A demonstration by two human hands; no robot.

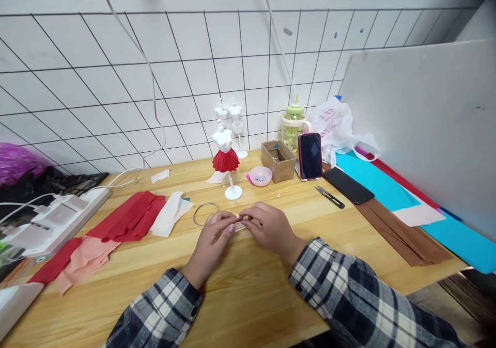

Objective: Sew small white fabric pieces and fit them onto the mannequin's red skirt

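Note:
My left hand (213,237) and my right hand (273,228) meet over the middle of the wooden table, fingertips pinched together. Between them shows a small white piece (237,216), too small to name. Just under the fingers is a pale pink strip (240,225), partly hidden; whether it is held or lies on the table I cannot tell. A thin wire ring (205,214) lies beyond my left hand. Farther back stands a small white mannequin (222,139) on a round base, wearing a pleated red skirt (226,160). Beside it is a pink dish (260,176) of small beads.
Red fabric (129,216), white fabric (170,215) and a power strip (58,224) lie left. Behind are more mannequins (236,118), a cardboard box (279,160), a bottle (293,126) and a propped phone (310,156). Thread snips (330,197) and brown fabric (403,232) lie right.

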